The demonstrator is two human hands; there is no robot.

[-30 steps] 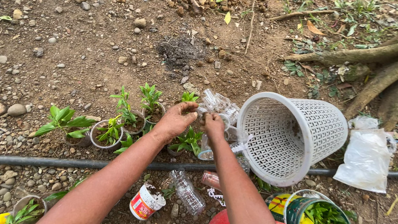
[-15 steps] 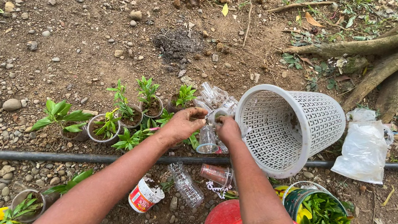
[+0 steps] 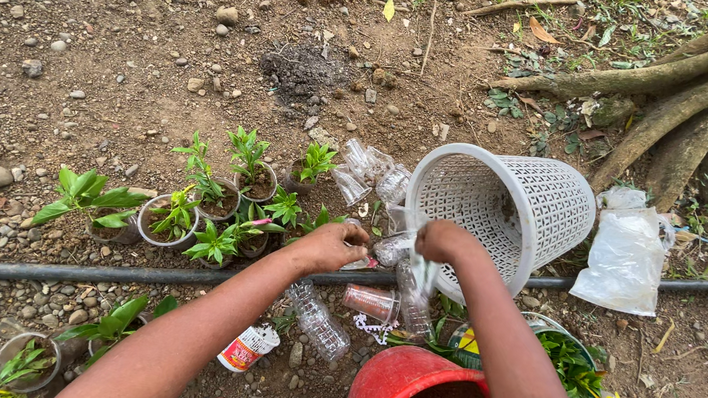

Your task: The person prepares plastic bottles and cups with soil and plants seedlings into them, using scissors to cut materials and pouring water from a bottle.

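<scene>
Brown dirt and small stones are covering the ground, and big tree roots (image 3: 699,97) are lying at the top right. Both arms are reaching forward from the bottom of the view, elbows low, hands meeting in the middle over a black pipe (image 3: 93,270). The left hand (image 3: 332,246) is curling its fingers (image 3: 357,235) around the end of a clear plastic cup (image 3: 391,249), knuckles up. The right hand (image 3: 443,240) is bending down at the wrist, fingers closed and pinching something thin and clear that is hanging under it; it is probably another cup or a bit of plastic, but it is too see-through to tell. That cup is sitting between the two hands, right at the mouth of a white basket (image 3: 510,209) that is lying on its side. More clear cups (image 3: 367,169) are piled just behind. To do this well, both hands should be holding softly, because thin cups squash easily, and pulling straight apart so stuck cups are sliding free. Little green plants in cups (image 3: 210,199) are standing close on the left, so the elbow should be staying clear of them. A red bucket (image 3: 402,394) is sitting near the person.
</scene>
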